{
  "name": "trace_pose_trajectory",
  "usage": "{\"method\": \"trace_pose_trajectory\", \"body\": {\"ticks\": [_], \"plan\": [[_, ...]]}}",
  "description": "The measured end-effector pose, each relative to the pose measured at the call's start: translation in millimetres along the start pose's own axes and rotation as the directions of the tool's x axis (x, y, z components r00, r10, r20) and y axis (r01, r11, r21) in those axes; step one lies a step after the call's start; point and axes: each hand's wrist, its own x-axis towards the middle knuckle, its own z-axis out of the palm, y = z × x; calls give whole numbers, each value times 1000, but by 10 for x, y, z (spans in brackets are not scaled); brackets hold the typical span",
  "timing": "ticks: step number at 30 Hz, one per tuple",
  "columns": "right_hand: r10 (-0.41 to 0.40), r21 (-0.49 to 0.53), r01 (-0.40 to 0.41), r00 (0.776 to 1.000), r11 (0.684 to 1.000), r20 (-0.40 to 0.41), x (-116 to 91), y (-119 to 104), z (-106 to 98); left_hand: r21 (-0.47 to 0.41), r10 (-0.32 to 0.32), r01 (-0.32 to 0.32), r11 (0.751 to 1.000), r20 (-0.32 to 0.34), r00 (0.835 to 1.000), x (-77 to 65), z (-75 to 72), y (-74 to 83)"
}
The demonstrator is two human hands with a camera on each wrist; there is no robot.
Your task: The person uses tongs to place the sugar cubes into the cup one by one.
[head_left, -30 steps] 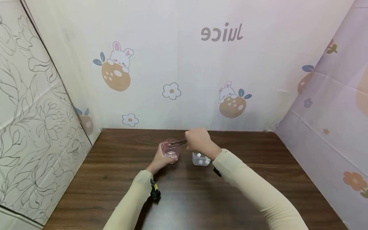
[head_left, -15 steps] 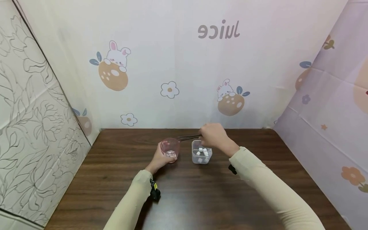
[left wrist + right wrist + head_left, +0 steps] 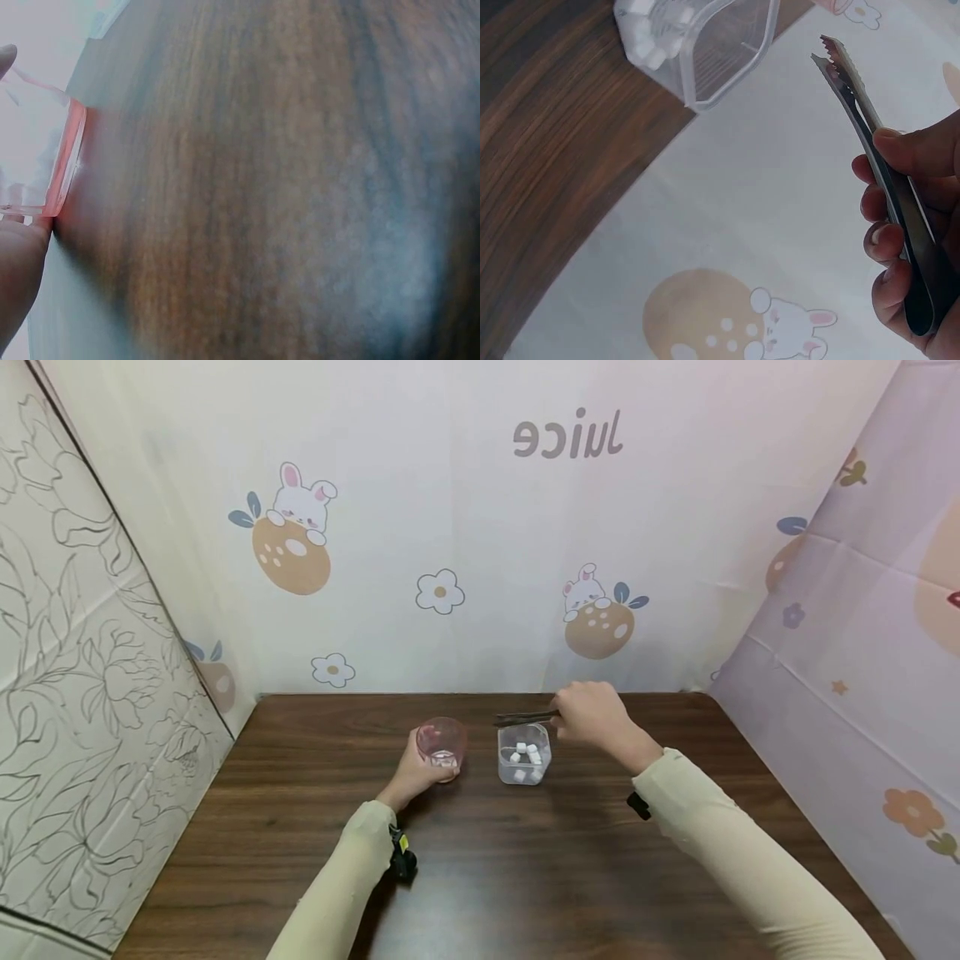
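My left hand (image 3: 411,773) grips a clear pinkish cup (image 3: 441,735) standing on the table, with some whitish pieces low inside. In the left wrist view only part of the cup (image 3: 64,161) and a thumb show. A pair of metal tongs (image 3: 519,719) is in my right hand (image 3: 596,717), raised above the back of a clear plastic container (image 3: 507,775). Several white cubes (image 3: 522,748) lie in that container. From the right wrist, the serrated tips of the tongs (image 3: 891,176) stand close together with a narrow gap, and nothing shows between them.
The dark wooden table (image 3: 480,868) stretches in front of both arms. Its far edge meets a patterned wall cloth (image 3: 480,635), just behind the cup and container. More cloth hangs at the left and right sides.
My right hand has drawn the tongs rightward out of the cup to above the container, uncovering the container and its cubes. My left hand still holds the cup in place.
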Motion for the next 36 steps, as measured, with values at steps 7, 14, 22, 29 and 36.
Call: {"method": "trace_pose_trajectory", "body": {"ticks": [7, 14, 22, 29, 36], "plan": [[6, -20, -6, 1000, 1000, 27, -88, 83, 112, -14, -10, 10, 1000, 1, 1000, 1, -8, -7], [-7, -34, 9, 999, 999, 48, -142, 100, 276, -20, 1, 0, 1000, 48, 999, -114, -35, 291], [-20, -53, 22, 999, 998, 47, -176, 92, 427, -17, -24, 25, 1000, 65, 998, -153, -33, 361], [-4, -71, 8, 998, 997, 55, -157, 64, 486, -24, -11, 12, 1000, 62, 998, -158, -28, 366], [14, -76, -7, 997, 997, 82, -101, 5, 527, -29, -10, 12, 1000, 61, 998, -161, -34, 357]]}}
